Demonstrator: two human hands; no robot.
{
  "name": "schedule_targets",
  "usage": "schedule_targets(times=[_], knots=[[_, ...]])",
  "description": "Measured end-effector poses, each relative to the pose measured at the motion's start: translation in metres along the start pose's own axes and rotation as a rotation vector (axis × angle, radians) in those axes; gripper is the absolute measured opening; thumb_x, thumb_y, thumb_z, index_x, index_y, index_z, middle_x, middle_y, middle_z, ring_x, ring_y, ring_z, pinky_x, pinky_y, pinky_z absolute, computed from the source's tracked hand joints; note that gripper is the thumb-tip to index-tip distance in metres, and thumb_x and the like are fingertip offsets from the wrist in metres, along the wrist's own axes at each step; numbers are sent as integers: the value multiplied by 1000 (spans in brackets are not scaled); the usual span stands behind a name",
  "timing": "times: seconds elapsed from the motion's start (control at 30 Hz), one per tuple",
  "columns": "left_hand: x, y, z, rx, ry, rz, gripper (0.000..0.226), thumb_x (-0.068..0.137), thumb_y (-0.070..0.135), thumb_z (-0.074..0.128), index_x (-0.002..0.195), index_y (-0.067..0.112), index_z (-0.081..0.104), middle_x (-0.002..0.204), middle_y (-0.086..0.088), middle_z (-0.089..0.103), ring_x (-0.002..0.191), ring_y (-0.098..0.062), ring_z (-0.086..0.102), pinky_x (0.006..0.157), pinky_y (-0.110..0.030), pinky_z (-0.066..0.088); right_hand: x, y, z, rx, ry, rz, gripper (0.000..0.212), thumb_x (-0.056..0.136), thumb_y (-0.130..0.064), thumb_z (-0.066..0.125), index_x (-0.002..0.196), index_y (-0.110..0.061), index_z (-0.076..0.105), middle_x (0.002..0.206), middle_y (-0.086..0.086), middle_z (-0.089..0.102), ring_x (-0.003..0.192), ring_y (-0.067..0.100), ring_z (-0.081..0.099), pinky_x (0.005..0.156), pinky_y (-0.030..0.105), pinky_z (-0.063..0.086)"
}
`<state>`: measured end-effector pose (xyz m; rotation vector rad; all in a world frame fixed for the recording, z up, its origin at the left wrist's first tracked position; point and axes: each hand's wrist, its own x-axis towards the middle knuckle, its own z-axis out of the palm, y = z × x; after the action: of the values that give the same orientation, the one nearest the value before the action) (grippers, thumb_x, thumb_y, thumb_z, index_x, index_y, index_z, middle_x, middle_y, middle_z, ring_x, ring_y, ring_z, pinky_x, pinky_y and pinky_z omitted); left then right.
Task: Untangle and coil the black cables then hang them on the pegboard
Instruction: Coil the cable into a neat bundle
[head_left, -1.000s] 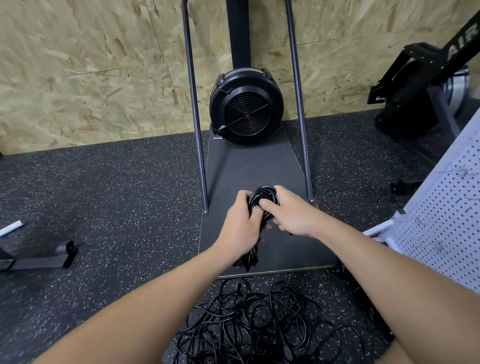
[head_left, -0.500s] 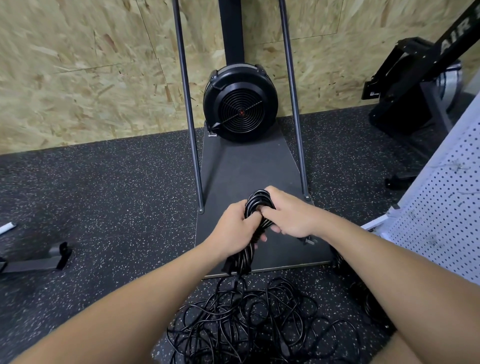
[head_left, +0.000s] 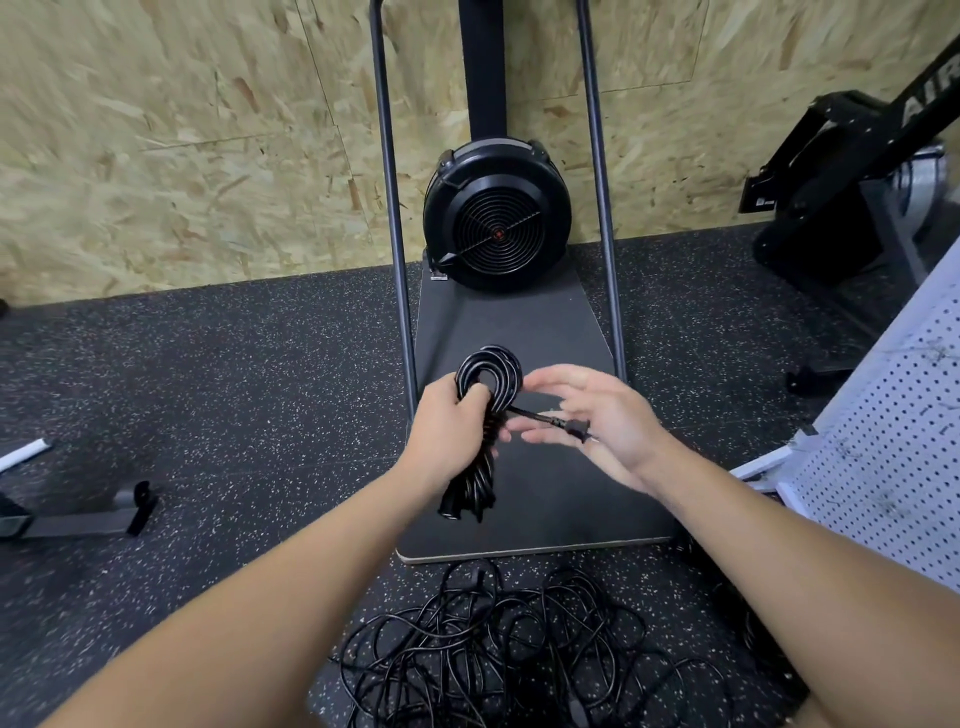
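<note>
Our left hand (head_left: 445, 435) grips the coiled cable (head_left: 488, 379); our right hand (head_left: 597, 421) is spread open, the plug (head_left: 569, 427) just beside its fingertips. Left loose, that tail could unwind the coil.

The coiled cable (head_left: 488, 374) I grip in my left hand (head_left: 447, 431) has a glossy black plastic jacket that catches the light. The tangled cables (head_left: 519, 649) near me on the floor (head_left: 208, 389) shine the same way. The floor looks like matt black rubber, rough and flecked with white. The far wall (head_left: 182, 156) is rough wood chipboard. The fan housing (head_left: 496, 213) is smooth black plastic, its poles (head_left: 389, 182) dull metal. The pegboard (head_left: 893, 457) on the right is matt white, punched with holes.
</note>
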<state>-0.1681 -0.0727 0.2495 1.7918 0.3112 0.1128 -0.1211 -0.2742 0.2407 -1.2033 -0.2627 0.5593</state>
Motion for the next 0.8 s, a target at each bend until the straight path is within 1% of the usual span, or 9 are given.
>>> schedule_targets(times=[0.1, 0.17, 0.2, 0.33, 0.43, 0.5, 0.6, 0.7, 0.8], knots=[[2, 2, 1, -97, 24, -30, 29, 104, 10, 43, 97, -3, 69, 80, -26, 76, 58, -29, 68, 50, -35, 54, 2, -4, 7, 135, 34, -33, 42, 110, -6, 38, 128, 23, 62, 133, 37, 68, 120, 62, 67, 108, 59, 57], [5, 1, 1, -146, 29, -51, 32, 104, 11, 43, 103, -6, 70, 83, -22, 78, 63, -29, 71, 51, -35, 54, 4, -5, 11, 177, 44, -48, 56, 114, -27, 48, 128, 26, 60, 130, 38, 68, 123, 56, 69, 111, 54, 55], [7, 0, 1, -170, 32, -63, 33, 104, 12, 42, 107, -7, 70, 85, -21, 78, 65, -30, 72, 52, -36, 55, 4, -4, 14, 158, 30, -67, 56, 113, -27, 53, 128, 25, 60, 131, 38, 69, 124, 52, 70, 113, 52, 55], [9, -4, -1, -210, 49, -125, 32, 103, 17, 43, 116, -4, 63, 82, -21, 75, 58, -29, 66, 49, -33, 50, 12, 4, 20, 223, 122, -165, 22, 105, 10, 59, 124, 20, 62, 128, 34, 69, 126, 45, 71, 115, 44, 55], [10, -8, 1, -204, 39, -161, 34, 103, 19, 42, 121, -4, 59, 83, -26, 76, 59, -30, 63, 51, -34, 50, 16, 5, 26, 284, 187, -174, 13, 107, 8, 59, 117, 13, 66, 118, 25, 74, 122, 40, 74, 110, 39, 58], [10, -9, 4, -212, 30, -178, 36, 102, 19, 41, 122, -6, 56, 81, -24, 77, 65, -32, 66, 56, -37, 52, 18, 3, 29, 269, 195, -163, 13, 107, 5, 61, 115, 12, 68, 120, 24, 75, 120, 38, 75, 108, 38, 59], [7, -8, 9, -219, 24, -176, 27, 103, 17, 42, 115, -2, 56, 80, -24, 75, 63, -31, 66, 56, -37, 53, 17, 2, 29, 295, 168, -145, 23, 105, 6, 63, 127, 13, 62, 125, 31, 75, 123, 37, 74, 102, 32, 61], [4, -7, 12, -206, 22, -159, 19, 104, 16, 42, 106, 6, 57, 79, -25, 73, 57, -30, 62, 53, -35, 51, 17, 3, 27, 270, 133, -150, 23, 106, 7, 61, 129, 11, 62, 128, 29, 74, 125, 36, 74, 100, 30, 61], [4, -7, 13, -210, 31, -151, 22, 103, 16, 42, 108, 3, 60, 78, -22, 71, 61, -31, 65, 54, -37, 52, 14, 5, 26, 110, 187, -152, 23, 109, -6, 64, 128, 6, 70, 128, 18, 78, 106, 30, 78, 80, 31, 62]])
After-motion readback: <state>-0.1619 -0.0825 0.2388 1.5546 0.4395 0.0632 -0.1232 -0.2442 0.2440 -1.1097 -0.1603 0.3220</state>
